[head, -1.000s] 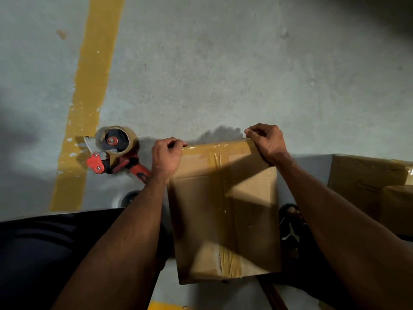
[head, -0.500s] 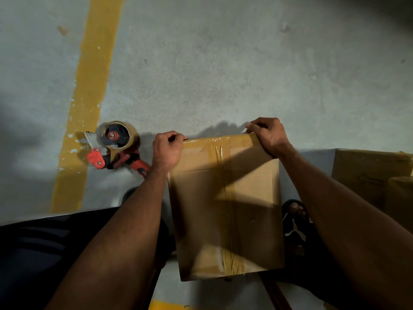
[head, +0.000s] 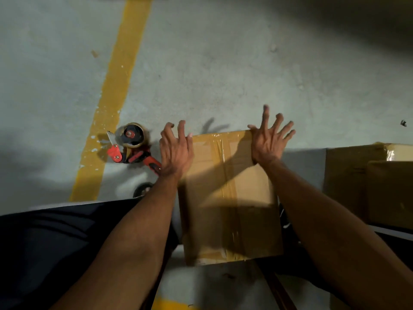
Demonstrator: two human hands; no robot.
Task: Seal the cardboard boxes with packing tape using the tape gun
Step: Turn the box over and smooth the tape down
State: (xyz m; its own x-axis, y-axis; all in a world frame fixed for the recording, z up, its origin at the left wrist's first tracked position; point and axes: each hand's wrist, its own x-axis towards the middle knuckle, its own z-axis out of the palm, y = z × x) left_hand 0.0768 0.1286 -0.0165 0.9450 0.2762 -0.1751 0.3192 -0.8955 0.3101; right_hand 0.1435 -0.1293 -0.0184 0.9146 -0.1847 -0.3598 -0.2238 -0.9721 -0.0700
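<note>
A brown cardboard box [head: 243, 211] lies in front of me on the floor, with tape running along its centre seam and across its far edge. My left hand [head: 175, 151] hovers over the box's far left corner, fingers spread. Over the far right corner my right hand [head: 268, 139] is lifted, fingers splayed, holding nothing. The red tape gun [head: 131, 146] with its brown tape roll rests on the concrete just left of my left hand.
A yellow painted line [head: 111, 99] runs along the grey concrete floor at the left. More cardboard boxes [head: 368, 182] stand at the right. My dark-clothed leg [head: 55, 253] fills the lower left, and a small dark wheel [head: 144, 189] sits by it.
Both hands have let go of the box's far edge and lifted with fingers spread. The box and the tape gun stay where they were.
</note>
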